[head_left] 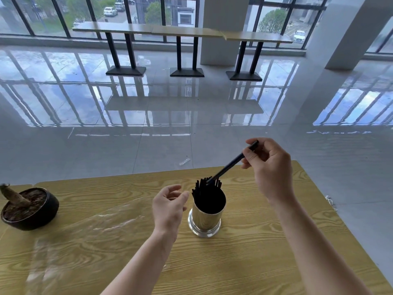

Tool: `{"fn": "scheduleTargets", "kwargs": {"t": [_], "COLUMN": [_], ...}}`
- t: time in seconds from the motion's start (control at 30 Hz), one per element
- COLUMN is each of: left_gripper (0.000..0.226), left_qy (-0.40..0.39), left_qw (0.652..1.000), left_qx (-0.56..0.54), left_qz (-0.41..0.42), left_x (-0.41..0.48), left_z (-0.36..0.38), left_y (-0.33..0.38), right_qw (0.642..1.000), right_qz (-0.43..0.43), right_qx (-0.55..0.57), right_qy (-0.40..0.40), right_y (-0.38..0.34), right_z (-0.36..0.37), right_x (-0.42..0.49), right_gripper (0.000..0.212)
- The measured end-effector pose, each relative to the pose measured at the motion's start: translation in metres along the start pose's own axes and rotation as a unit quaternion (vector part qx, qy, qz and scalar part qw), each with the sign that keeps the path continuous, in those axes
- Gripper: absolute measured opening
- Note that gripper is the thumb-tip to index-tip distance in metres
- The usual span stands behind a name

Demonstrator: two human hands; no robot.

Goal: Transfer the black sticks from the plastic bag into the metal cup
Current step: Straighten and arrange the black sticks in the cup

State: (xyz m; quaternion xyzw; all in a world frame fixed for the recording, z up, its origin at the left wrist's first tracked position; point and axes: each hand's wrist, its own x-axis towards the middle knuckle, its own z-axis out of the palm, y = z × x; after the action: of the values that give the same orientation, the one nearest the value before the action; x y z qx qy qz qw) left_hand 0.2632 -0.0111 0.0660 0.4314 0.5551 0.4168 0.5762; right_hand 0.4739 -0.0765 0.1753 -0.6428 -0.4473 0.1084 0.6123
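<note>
Here the right hand (269, 167) pinches one black stick (230, 163) between thumb and fingertips, its lower end tilted down among the black sticks (205, 186) standing in the metal cup (205, 220). The cup stands upright near the middle of the wooden bench (244, 262), nearly full. The left hand (169, 206) hovers just left of the cup, fingers loosely curled and apart, holding nothing. A clear plastic bag (85, 228) lies flat to the left, and a dark pot (29, 209) of soil sits at the far left.
</note>
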Motion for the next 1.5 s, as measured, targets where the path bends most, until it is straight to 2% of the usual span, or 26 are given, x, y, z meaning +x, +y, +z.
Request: {"fn": "scheduleTargets", "kwargs": {"t": [0.1, 0.23, 0.43, 0.67, 1.13, 1.33, 1.5], "left_gripper": [0.041, 0.053, 0.046, 0.036, 0.033, 0.029, 0.026], "left_qy": [-0.050, -0.067, -0.057, -0.064, -0.060, -0.056, -0.048], "left_qw": [0.987, 0.971, 0.972, 0.972, 0.965, 0.966, 0.971], "left_qx": [0.154, 0.228, 0.225, 0.217, 0.240, 0.235, 0.219], "left_qz": [0.014, 0.042, 0.045, 0.057, 0.087, 0.093, 0.084], "left_x": [-0.002, -0.003, 0.006, 0.013, 0.024, 0.025, 0.025], "left_z": [0.002, 0.014, 0.024, 0.029, 0.043, 0.042, 0.043], "left_y": [-0.010, -0.007, -0.002, -0.004, 0.001, 0.001, 0.002], "right_qw": [0.997, 0.986, 0.969, 0.963, 0.954, 0.949, 0.940], "right_qz": [0.004, 0.021, 0.027, 0.016, 0.035, 0.011, -0.019], "right_qx": [-0.078, -0.138, -0.206, -0.231, -0.244, -0.281, -0.295], "right_qy": [-0.030, -0.092, -0.136, -0.134, -0.170, -0.145, -0.173], "right_y": [0.006, 0.018, 0.042, 0.055, 0.084, 0.091, 0.094], "right_z": [-0.011, 0.002, 0.022, 0.026, 0.053, 0.061, 0.068], "right_x": [0.005, -0.001, -0.015, -0.018, -0.034, -0.039, -0.045], "right_gripper": [0.026, 0.021, 0.017, 0.033, 0.023, 0.023, 0.025]}}
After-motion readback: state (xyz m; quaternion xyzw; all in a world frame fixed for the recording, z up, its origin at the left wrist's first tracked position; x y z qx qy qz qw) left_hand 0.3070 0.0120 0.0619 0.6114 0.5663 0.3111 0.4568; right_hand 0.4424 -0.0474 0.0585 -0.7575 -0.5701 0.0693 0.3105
